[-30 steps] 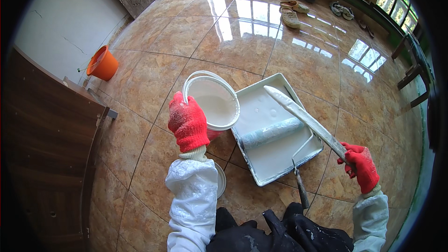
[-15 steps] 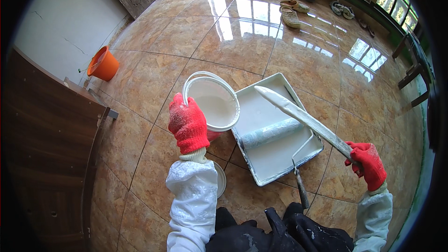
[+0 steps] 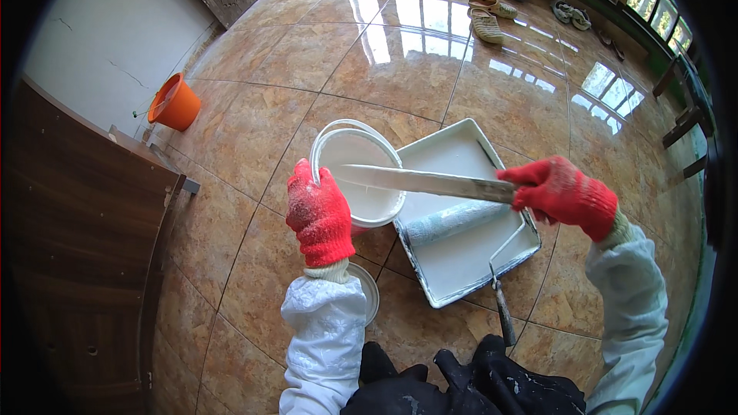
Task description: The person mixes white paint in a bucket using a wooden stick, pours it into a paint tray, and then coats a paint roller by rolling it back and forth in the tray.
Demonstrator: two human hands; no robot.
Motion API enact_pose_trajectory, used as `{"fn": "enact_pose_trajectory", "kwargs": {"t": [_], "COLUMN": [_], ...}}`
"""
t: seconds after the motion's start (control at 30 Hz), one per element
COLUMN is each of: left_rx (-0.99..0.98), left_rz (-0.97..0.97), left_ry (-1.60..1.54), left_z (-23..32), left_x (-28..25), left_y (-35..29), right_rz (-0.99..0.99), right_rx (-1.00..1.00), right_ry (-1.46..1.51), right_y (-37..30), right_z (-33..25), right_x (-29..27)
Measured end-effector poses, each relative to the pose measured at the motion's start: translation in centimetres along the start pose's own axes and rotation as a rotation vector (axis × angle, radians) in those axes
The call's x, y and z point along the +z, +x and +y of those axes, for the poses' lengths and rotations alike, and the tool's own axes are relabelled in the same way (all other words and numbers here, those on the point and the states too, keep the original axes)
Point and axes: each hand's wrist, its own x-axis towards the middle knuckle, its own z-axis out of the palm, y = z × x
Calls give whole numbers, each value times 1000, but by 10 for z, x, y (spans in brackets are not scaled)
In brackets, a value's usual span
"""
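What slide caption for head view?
Left hand grips paint bucket, right hand holds stick over its mouth; roller rests in tray.

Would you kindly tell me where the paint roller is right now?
In the head view, the paint roller lies across the paint tray, to the right of the bucket, its handle pointing toward the person.

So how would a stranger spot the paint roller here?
On the brown tiled floor, find the shallow white tray. The paint roller lies across it, its dark handle jutting past the near edge. Unlike the bucket and flat stick nearby, it's a bluish cylinder on a bent wire frame.
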Motion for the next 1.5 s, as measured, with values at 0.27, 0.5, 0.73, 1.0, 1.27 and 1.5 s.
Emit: {"fn": "enact_pose_trajectory", "kwargs": {"t": [0.27, 0.5, 0.73, 1.0, 1.27, 1.5], "left_rx": [-20, 139, 179, 166, 247, 16], "left_rz": [-51, -9, -6, -50, -24, -71], "left_ry": [-134, -71, -97, -177, -81, -124], "left_z": [5, -11, -11, -12, -15, 3], "left_x": [-7, -12, -13, -10, -7, -12], "left_y": [-15, -27, -32, -35, -24, -11], "right_rz": [384, 288, -72, -217, -331, -255], "right_rx": [-868, -770, -373, -300, 172, 138], "right_ry": [-1236, -1556, -1271, -949, -297, -37], "right_y": [67, 68, 51, 57, 42, 16], "right_z": [-14, -43, -49, -12, 1, 32], "right_x": [27, 45, 45, 27, 36, 26]}}
